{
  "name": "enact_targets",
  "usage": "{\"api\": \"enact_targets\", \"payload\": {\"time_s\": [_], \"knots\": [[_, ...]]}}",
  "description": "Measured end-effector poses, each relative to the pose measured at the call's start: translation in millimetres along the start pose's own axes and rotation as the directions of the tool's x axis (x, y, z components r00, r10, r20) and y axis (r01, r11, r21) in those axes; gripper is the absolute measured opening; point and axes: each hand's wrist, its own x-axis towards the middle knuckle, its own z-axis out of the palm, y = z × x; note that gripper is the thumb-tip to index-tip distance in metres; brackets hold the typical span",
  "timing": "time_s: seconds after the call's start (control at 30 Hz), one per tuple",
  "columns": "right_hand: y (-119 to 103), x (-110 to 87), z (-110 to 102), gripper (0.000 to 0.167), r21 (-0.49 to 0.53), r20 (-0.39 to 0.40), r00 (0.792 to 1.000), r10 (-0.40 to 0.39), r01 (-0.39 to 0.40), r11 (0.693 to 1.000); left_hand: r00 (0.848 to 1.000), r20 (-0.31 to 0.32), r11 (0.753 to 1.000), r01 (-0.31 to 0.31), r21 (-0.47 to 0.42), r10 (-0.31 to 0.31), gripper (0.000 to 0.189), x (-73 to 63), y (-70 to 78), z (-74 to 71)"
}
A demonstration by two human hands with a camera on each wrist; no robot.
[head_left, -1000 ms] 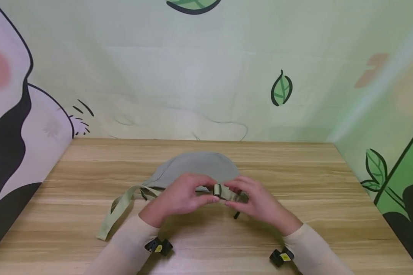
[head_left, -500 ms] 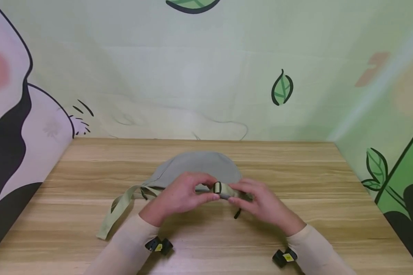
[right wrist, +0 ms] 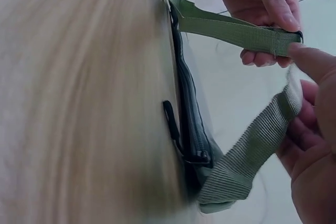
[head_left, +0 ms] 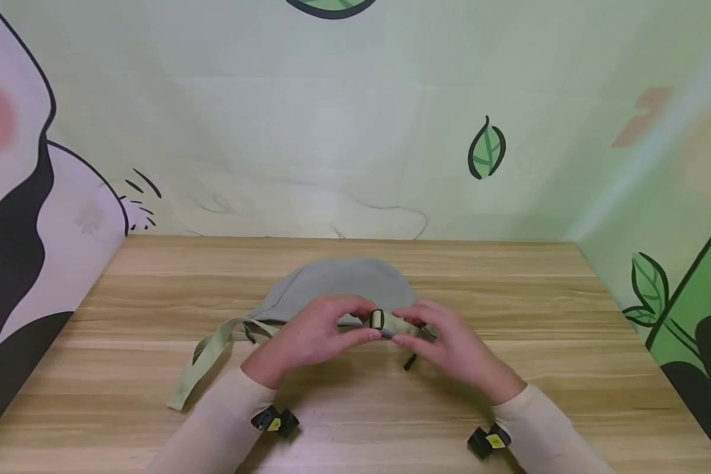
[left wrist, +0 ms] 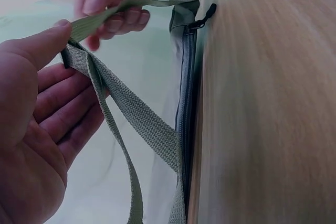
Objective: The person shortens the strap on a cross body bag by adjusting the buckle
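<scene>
A grey waist bag point(head_left: 338, 283) lies on the table, with its pale green webbing strap point(head_left: 399, 325) raised in front of it. My left hand point(head_left: 316, 336) pinches the strap between thumb and fingers, right at a small black slider buckle point(head_left: 378, 319). Just to the right, my right hand point(head_left: 456, 349) pinches the same strap with thumb and fingertips. In the left wrist view, a strap loop point(left wrist: 136, 111) hangs below the left thumb. The right wrist view shows ribbed webbing point(right wrist: 252, 150) running from the bag's end up to the right fingers.
The bag's dark zipper point(left wrist: 186, 103) faces the person, and a black zipper pull point(right wrist: 170, 121) sticks out near its right end. The loose strap end point(head_left: 198, 368) trails on the wooden table point(head_left: 124, 316) at left. A printed cloth backdrop point(head_left: 261, 131) stands behind.
My right hand has slid slightly right along the strap, away from the buckle. The buckle has turned so its black frame shows more. My left hand keeps nearly the same place.
</scene>
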Motion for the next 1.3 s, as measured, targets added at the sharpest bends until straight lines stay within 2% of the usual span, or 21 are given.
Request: {"api": "enact_targets", "payload": {"time_s": [0.1, 0.3, 0.43, 0.6, 0.8, 1.0, 1.17, 1.3], "knots": [[1.1, -0.2, 0.9, 0.032, 0.03, -0.046, 0.999, -0.001, 0.002, 1.0, 1.0, -0.005, 1.0, -0.009, -0.001, 0.009, 0.025, 0.1, -1.0, 0.2], [4.7, 2.4, 4.6, 0.03, 0.031, -0.09, 0.991, -0.095, 0.098, 0.995, 1.0, -0.005, 1.0, -0.026, 0.007, 0.026, 0.024, 0.2, -3.3, 0.5], [6.2, 4.1, 6.3, 0.032, 0.006, -0.096, 0.983, -0.159, 0.16, 0.987, 0.999, -0.001, 0.999, -0.04, 0.021, 0.04, 0.022, 0.3, -3.6, 0.8], [4.7, 5.4, 7.0, 0.033, -0.012, -0.097, 0.978, -0.187, 0.187, 0.982, 0.998, 0.003, 0.998, -0.056, 0.037, 0.056, 0.02, 1.5, -3.9, 1.3], [0.5, 10.4, 7.8, 0.034, -0.018, -0.082, 0.971, -0.226, 0.226, 0.974, 0.999, 0.035, 0.999, -0.039, 0.038, 0.038, 0.021, 3.7, -1.3, 0.3], [-4.4, 13.7, 6.8, 0.037, -0.015, -0.049, 0.977, -0.21, 0.209, 0.978, 0.999, 0.017, 0.998, -0.041, 0.051, 0.04, 0.019, 3.3, -0.8, 0.3], [-5.1, 9.6, 5.4, 0.043, -0.028, -0.011, 0.989, -0.147, 0.146, 0.989, 0.999, -0.023, 0.997, -0.045, 0.062, 0.046, 0.018, 1.3, -1.1, 0.5], [-2.9, 4.2, 4.0, 0.042, -0.047, -0.008, 0.994, -0.106, 0.106, 0.993, 0.998, -0.046, 0.997, -0.029, 0.065, 0.032, 0.018, -0.7, -2.4, -0.4]]}}
